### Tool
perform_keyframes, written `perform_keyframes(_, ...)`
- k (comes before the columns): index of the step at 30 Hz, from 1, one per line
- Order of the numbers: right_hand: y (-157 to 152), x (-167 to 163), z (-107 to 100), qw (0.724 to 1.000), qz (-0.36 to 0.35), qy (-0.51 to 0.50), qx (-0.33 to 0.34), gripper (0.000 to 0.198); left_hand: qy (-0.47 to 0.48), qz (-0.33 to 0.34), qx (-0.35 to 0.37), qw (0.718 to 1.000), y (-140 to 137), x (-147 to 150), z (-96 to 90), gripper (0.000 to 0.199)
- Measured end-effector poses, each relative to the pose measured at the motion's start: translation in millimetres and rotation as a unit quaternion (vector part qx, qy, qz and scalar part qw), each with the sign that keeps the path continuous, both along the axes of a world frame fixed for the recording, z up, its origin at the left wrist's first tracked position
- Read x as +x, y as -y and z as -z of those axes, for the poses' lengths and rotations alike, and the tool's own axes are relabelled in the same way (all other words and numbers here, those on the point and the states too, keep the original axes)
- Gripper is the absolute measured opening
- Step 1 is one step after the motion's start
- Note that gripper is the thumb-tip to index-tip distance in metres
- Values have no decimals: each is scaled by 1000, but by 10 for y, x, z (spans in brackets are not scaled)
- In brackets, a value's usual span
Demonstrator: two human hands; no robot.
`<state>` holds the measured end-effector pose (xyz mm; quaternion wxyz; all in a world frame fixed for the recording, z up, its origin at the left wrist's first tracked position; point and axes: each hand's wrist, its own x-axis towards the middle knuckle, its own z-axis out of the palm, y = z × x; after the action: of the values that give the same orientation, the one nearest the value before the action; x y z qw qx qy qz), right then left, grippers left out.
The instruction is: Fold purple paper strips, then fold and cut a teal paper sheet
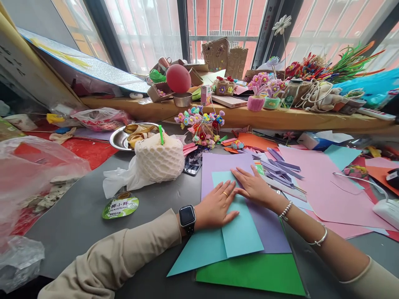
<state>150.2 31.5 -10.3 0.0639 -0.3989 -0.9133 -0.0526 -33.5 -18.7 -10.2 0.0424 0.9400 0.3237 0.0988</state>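
A folded sheet of light blue paper lies in front of me, one flap turned over the rest. My left hand rests flat on it with the fingers stretched out, a ring on one finger and a watch at the wrist. Across the paper's upper right part my right hand lies with its fingers spread, its thumb close to the left fingertips. Beneath the blue sheet is purple paper, and under that a green sheet shows at the near edge.
A coconut in white foam netting with a green straw stands left, before a metal plate of peels. A phone lies beside it. Purple paper strips and pink sheets cover the right. Plastic bags sit far left.
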Motion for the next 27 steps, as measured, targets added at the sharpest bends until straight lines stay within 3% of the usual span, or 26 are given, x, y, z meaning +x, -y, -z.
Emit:
perform_keyframes(8, 72, 42, -31, 998, -48, 0, 38, 64, -6, -5, -7, 1000, -2, 2, 1, 60)
perform_keyframes(27, 792, 289, -229, 990, -133, 6, 33, 54, -7, -13, -15, 1000, 8, 0, -21, 62)
